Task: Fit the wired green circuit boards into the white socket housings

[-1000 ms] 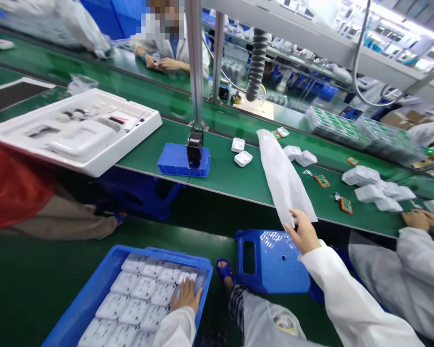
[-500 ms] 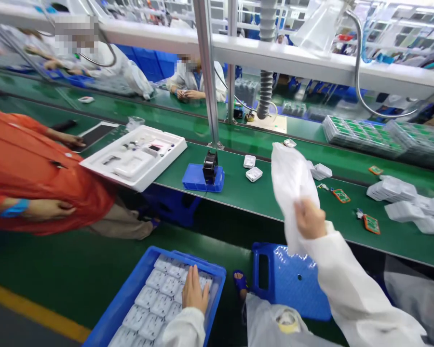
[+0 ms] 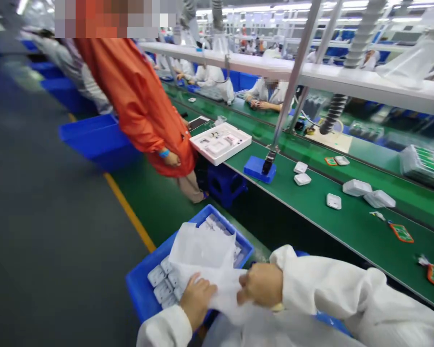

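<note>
Both of my hands grip a thin white plastic bag [image 3: 206, 255] over a blue crate [image 3: 139, 284] on the floor. My left hand [image 3: 196, 301] pinches the bag's lower edge. My right hand [image 3: 261, 285] clutches its other side, close beside the left. The bag spreads across the crate's near end and hides part of the white moulded trays [image 3: 162, 284] packed inside. White sleeves cover both my arms.
A green conveyor table [image 3: 350, 226] runs along the right with white cases [image 3: 302, 179], small green circuit boards [image 3: 401, 232] and a blue block [image 3: 257, 168]. A person in an orange coat [image 3: 141, 101] stands at a white tray [image 3: 220, 143]. A blue stool [image 3: 224, 182] and bin [image 3: 94, 137] sit nearby.
My right hand brought the white bag down from above the table to the crate. My left hand left the trays and took hold of the bag. The view swung left.
</note>
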Demonstrator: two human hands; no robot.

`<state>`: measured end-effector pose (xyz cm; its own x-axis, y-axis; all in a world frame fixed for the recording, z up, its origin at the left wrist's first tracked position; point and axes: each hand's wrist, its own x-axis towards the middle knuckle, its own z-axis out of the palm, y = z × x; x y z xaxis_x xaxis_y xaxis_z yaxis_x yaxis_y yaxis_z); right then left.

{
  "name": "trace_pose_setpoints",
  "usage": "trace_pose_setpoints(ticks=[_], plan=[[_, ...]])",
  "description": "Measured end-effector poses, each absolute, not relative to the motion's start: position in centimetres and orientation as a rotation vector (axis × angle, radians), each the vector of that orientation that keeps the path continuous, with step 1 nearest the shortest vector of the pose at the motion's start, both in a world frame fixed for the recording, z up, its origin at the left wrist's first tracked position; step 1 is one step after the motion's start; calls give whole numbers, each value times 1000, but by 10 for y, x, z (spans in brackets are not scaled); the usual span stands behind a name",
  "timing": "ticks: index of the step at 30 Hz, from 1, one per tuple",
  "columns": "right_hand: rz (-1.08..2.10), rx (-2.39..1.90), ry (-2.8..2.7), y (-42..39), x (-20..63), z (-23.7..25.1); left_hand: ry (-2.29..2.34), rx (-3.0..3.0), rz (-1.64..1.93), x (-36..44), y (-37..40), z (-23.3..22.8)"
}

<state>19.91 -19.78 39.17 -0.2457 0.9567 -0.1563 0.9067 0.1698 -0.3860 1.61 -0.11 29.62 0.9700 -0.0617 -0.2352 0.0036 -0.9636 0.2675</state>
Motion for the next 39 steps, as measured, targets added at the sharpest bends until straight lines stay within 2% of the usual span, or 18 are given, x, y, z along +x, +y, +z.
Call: trace_pose_setpoints(ticks=[2, 4, 8, 12, 14, 17, 22, 26, 28, 30, 33, 36, 39], plan=[[502, -2059, -2335, -182, 197, 385, 177, 2964, -289, -11, 16, 289], [506, -2072, -2388, -173, 195, 367, 322, 3060, -129, -42, 22, 278], [949, -1747, -2256, -166, 194, 312, 377, 3080, 227, -98, -9, 251], [1024, -2053, -1908, -132, 184, 266, 442, 3026, 309, -124, -52, 234], [1177, -2181, -1885, -106, 170, 252, 468, 2995, 354, -131, -63, 232], [1412, -2098, -1992, -74, 149, 244, 517, 2896, 383, -146, -66, 233], [1450, -1846, -2188, -62, 134, 272, 598, 2674, 184, -178, -57, 234], [1119, -1525, -2415, -83, 132, 325, 767, 2506, 63, -169, -27, 246], [946, -1399, -2496, -98, 132, 353, 763, 2422, -147, -151, -8, 258], [868, -1445, -2517, -112, 138, 376, 677, 2281, -416, -135, 9, 271], [838, -1769, -2442, -129, 159, 399, 603, 2191, -576, -126, 24, 286], [978, -2094, -2276, -143, 183, 401, 600, 2191, -619, -135, 23, 296], [1581, -2041, -2092, -154, 193, 389, 537, 2149, -581, -150, 8, 300]])
